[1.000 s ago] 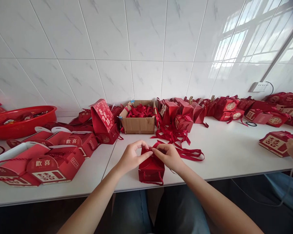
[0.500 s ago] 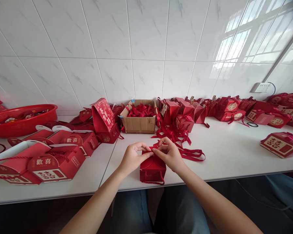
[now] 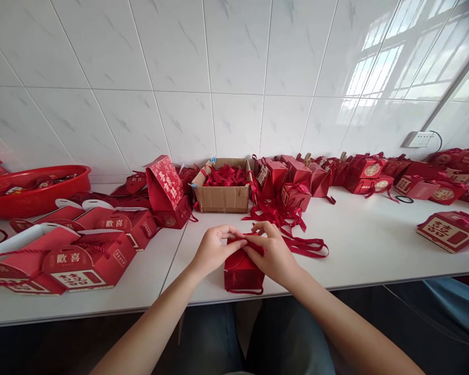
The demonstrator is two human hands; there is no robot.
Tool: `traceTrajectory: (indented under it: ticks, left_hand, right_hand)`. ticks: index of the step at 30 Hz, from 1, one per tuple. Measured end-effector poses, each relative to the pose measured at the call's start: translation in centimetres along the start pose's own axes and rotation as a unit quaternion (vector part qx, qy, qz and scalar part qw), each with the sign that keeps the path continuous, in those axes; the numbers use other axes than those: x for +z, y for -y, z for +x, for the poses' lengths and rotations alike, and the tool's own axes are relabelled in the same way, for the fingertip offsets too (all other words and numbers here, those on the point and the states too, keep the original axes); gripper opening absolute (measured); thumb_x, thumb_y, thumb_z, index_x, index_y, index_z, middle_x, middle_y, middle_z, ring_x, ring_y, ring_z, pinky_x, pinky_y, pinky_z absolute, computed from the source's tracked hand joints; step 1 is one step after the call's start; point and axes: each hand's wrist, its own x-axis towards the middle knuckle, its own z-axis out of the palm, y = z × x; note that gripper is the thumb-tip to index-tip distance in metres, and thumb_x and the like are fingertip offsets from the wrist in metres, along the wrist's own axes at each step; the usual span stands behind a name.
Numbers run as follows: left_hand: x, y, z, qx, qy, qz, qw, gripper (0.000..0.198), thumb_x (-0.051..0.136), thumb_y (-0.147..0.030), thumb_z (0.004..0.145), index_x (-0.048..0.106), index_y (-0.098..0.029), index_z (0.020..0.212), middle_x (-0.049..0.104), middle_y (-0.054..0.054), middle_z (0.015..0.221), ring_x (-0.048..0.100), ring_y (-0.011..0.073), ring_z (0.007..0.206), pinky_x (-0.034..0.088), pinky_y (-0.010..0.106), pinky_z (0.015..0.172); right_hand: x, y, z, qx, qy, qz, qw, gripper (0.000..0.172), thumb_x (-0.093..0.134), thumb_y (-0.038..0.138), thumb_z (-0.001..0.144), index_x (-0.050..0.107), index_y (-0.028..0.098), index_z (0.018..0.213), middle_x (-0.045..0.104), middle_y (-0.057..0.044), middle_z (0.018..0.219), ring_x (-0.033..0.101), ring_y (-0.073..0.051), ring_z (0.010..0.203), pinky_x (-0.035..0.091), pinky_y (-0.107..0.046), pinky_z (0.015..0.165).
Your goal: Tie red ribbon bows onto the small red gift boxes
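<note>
A small red gift box (image 3: 243,272) stands near the table's front edge, its twisted cord handle hanging over the side that faces me. Both my hands are at its top. My left hand (image 3: 217,249) has thumb and fingers closed on the box's top flaps from the left. On the right, my right hand (image 3: 272,252) bends its fingers over the same top, thumb and fingertips pressed close to the left ones. The fingers cover the closure, so its details are hidden. Loose red ribbons (image 3: 307,247) lie just behind and right of the box.
A cardboard box (image 3: 222,199) of red ribbon stands against the tiled wall. Left are open red gift boxes (image 3: 86,260) and a red basin (image 3: 39,195). Several closed gift boxes (image 3: 320,177) line the wall rightward; another gift box (image 3: 449,232) sits at the right front.
My right hand has shifted slightly, its fingers now lower and flatter across the box top. My left hand stays almost in place, and the gift box has hardly moved.
</note>
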Motion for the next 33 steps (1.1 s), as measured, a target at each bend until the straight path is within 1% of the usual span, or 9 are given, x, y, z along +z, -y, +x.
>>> traceTrajectory:
  ticks: [7,12,15,18,21,24,26,29,33]
  left_hand:
    - [-0.3,-0.2,-0.1,0.025,0.023,0.032,0.999,0.016,0.067,-0.022,0.074,0.066,-0.018,0.09,0.07,0.003,0.096,0.066,0.0163,0.094,0.051,0.027,0.089]
    - [0.1,0.3,-0.2,0.13,-0.054,0.19,0.972,0.013,0.06,-0.015,0.079,0.065,-0.021,0.089,0.07,0.001,0.093,0.064,0.0163,0.089,0.048,0.033,0.09]
    - [0.4,0.8,-0.1,0.183,-0.081,0.249,0.948,0.013,0.058,-0.014,0.081,0.064,-0.021,0.089,0.07,0.0,0.09,0.064,0.0163,0.087,0.047,0.035,0.088]
    - [0.5,1.0,0.0,0.201,-0.082,0.263,0.94,0.017,0.06,-0.012,0.08,0.062,-0.022,0.093,0.071,-0.001,0.089,0.064,0.0167,0.088,0.046,0.035,0.087]
    - [0.4,1.0,0.1,0.217,-0.077,0.275,0.933,0.021,0.06,-0.009,0.079,0.061,-0.023,0.095,0.072,-0.001,0.089,0.065,0.0183,0.089,0.045,0.037,0.088]
    - [0.5,1.2,0.3,0.219,-0.088,0.265,0.935,0.022,0.058,-0.006,0.077,0.061,-0.022,0.093,0.071,0.001,0.089,0.065,0.0186,0.089,0.047,0.037,0.086]
    - [0.6,1.4,0.4,0.197,-0.091,0.217,0.952,0.019,0.058,-0.01,0.077,0.058,-0.021,0.092,0.069,0.002,0.09,0.065,0.0169,0.086,0.048,0.033,0.083]
    - [0.5,1.7,0.3,0.134,-0.113,0.15,0.973,0.023,0.062,-0.021,0.078,0.053,-0.021,0.099,0.067,0.001,0.082,0.064,0.0147,0.079,0.05,0.029,0.079]
    - [0.1,1.4,-0.4,0.113,-0.159,0.162,0.967,0.015,0.06,-0.031,0.08,0.057,-0.019,0.088,0.064,0.002,0.083,0.06,0.0153,0.08,0.048,0.03,0.079]
  right_hand:
    - [-0.2,0.5,0.1,0.018,0.041,0.006,0.999,0.028,0.054,0.012,0.081,0.063,0.019,0.107,0.067,-0.007,0.094,0.059,-0.023,0.089,0.048,-0.037,0.079]
    - [-0.2,0.2,0.3,0.119,0.027,0.109,0.987,0.021,0.056,0.017,0.08,0.059,0.021,0.1,0.069,-0.003,0.088,0.06,-0.019,0.079,0.045,-0.03,0.067]
    - [-0.1,-0.4,0.6,0.203,0.054,0.27,0.94,0.013,0.062,0.026,0.077,0.054,0.019,0.085,0.068,-0.002,0.08,0.057,-0.014,0.063,0.041,-0.026,0.059]
    - [-0.6,-0.5,1.1,0.263,0.101,0.445,0.85,0.028,0.071,0.033,0.069,0.048,0.018,0.078,0.066,-0.001,0.072,0.059,-0.013,0.064,0.042,-0.025,0.061]
    - [-1.3,-0.1,1.7,0.324,0.124,0.489,0.8,0.036,0.078,0.033,0.061,0.047,0.017,0.073,0.06,0.003,0.06,0.051,-0.007,0.051,0.036,-0.02,0.051]
    - [-1.7,0.1,2.1,0.372,0.128,0.493,0.776,0.042,0.081,0.033,0.054,0.044,0.018,0.07,0.05,0.009,0.049,0.033,-0.002,0.038,0.019,-0.018,0.04]
    - [-1.8,0.0,2.1,0.38,0.137,0.505,0.763,0.046,0.082,0.034,0.051,0.043,0.019,0.07,0.046,0.01,0.046,0.028,-0.002,0.035,0.013,-0.018,0.038]
    - [-1.8,-0.1,2.0,0.384,0.148,0.513,0.754,0.047,0.083,0.034,0.05,0.043,0.019,0.071,0.045,0.011,0.045,0.027,-0.002,0.035,0.011,-0.018,0.038]
    - [-1.9,0.0,1.8,0.385,0.146,0.507,0.757,0.043,0.082,0.033,0.052,0.046,0.018,0.072,0.048,0.01,0.047,0.028,-0.002,0.036,0.012,-0.018,0.038]
